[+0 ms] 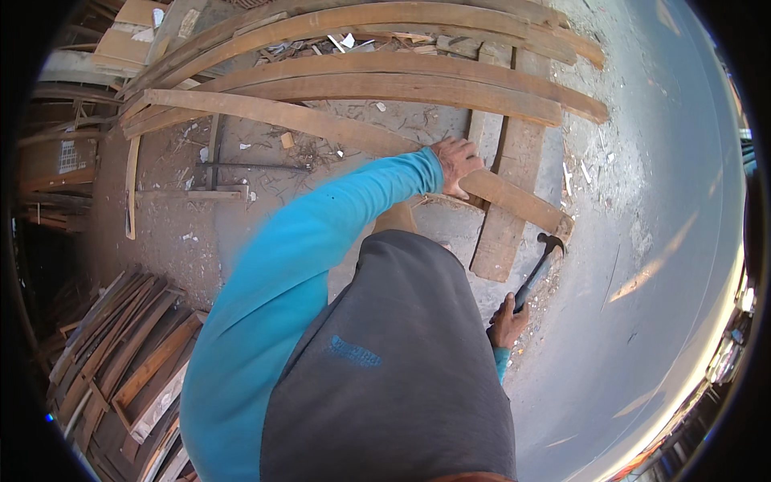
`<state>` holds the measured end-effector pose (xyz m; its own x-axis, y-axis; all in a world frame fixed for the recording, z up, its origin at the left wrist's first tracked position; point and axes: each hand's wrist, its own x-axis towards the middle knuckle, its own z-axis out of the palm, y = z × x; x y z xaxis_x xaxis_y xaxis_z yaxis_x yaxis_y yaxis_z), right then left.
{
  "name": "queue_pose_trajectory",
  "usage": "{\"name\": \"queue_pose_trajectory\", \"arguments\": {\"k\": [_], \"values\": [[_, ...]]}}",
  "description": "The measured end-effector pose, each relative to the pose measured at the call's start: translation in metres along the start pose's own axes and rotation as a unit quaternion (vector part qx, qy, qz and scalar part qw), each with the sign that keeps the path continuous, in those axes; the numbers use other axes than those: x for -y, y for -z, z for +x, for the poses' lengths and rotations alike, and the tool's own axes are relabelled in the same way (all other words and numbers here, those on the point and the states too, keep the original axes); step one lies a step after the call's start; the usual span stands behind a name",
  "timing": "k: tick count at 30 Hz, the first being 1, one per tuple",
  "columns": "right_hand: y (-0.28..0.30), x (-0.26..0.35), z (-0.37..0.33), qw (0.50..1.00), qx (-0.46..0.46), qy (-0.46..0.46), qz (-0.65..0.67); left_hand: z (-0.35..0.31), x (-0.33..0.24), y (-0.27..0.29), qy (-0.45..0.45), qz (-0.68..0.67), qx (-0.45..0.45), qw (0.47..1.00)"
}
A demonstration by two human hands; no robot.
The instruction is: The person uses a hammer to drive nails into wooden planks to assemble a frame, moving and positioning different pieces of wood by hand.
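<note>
Two hands engage the work, and we locate each one before assessing progress. The left hand (459,165) lies across a long, narrow brown wooden plank (520,202), its fingers bent; we cannot tell whether it grips or only presses. The right hand (509,323) is closed around the handle of a dark-headed claw hammer (532,281). We find the hammer's head beside the plank's right end; whether the two touch, we cannot tell.

The plank crosses above a wide, flat brown wooden board (496,249) at its right part. Beyond it, we see several long brown wooden beams (353,87) laid roughly parallel. A pile of narrow wooden strips (120,353) occupies the lower left of the grey, debris-strewn floor (650,185).

Status: we judge positioning complete, since the plank lies beneath the left hand and the hammer is at its end. We judge the hammer work on that end unfinished. We see no nail there at this scale, so we cannot confirm how many blows or fastenings remain.
</note>
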<state>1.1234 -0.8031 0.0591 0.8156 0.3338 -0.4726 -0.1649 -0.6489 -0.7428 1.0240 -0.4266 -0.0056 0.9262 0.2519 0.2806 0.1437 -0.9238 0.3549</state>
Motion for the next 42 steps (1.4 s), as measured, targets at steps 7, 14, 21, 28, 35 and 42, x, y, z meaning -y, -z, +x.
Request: {"name": "queue_pose_trajectory", "arguments": {"k": [7, 14, 21, 28, 35, 42], "values": [[-0.027, -0.034, 0.011, 0.975, -0.012, 0.041, -0.218, -0.014, 0.003, -0.044, 0.09, 0.114, 0.094, 0.985], [-0.057, 0.024, -0.027, 0.974, -0.123, -0.074, -0.175, 0.041, 0.03, 0.034, 0.108, -0.136, 0.374, 0.911], [-0.083, 0.054, -0.053, 0.981, -0.086, -0.13, 0.112, 0.043, 0.066, 0.048, 0.1, -0.223, 0.378, 0.893], [-0.074, 0.159, -0.066, 0.934, -0.076, -0.102, 0.335, 0.069, 0.088, 0.039, 0.076, -0.236, 0.467, 0.849], [-0.055, 0.134, -0.052, 0.84, -0.032, -0.007, 0.541, 0.066, 0.1, 0.032, 0.143, -0.272, 0.49, 0.816], [-0.029, 0.136, -0.033, 0.953, -0.128, 0.033, 0.274, 0.016, 0.066, 0.053, 0.161, -0.12, 0.429, 0.881]]}}
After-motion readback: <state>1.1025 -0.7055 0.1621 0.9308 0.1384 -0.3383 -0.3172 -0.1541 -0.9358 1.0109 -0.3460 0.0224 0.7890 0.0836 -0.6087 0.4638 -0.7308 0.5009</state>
